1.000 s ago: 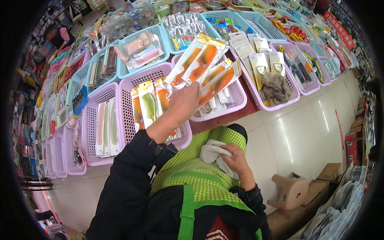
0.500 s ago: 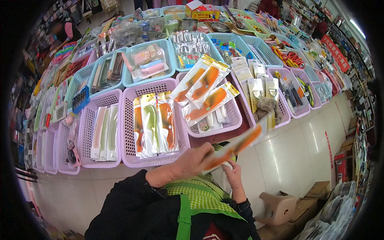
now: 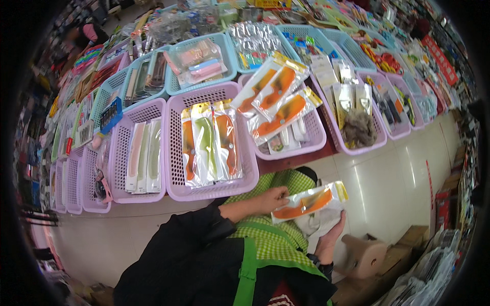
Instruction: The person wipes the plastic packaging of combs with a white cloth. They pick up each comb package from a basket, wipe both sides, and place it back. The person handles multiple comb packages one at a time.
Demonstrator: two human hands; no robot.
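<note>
My left hand (image 3: 274, 199) pinches one end of an orange comb in a clear packet (image 3: 309, 203), held flat in front of my green checked apron (image 3: 263, 234). Beneath the packet, my right hand (image 3: 333, 235) grips a whitish cloth (image 3: 317, 223), its fingers partly hidden. Just beyond my left hand stands a lilac basket (image 3: 214, 193) with packaged orange combs and a green comb (image 3: 205, 145) in it. More packaged orange combs (image 3: 283, 115) lie slanted across the neighbouring lilac basket (image 3: 301, 153).
A grey-brown fuzzy bundle (image 3: 360, 128) sits in a basket at right. Pale combs (image 3: 145, 158) fill a basket at left. Light blue baskets (image 3: 201, 66) of packaged goods stand behind. A beige stool (image 3: 363, 255) and cardboard boxes (image 3: 403, 255) are on the floor at right.
The packaged comb has turned from steeply tilted to nearly level and moved lower. My right hand with the cloth has shifted right, under the packet. The view has shifted slightly.
</note>
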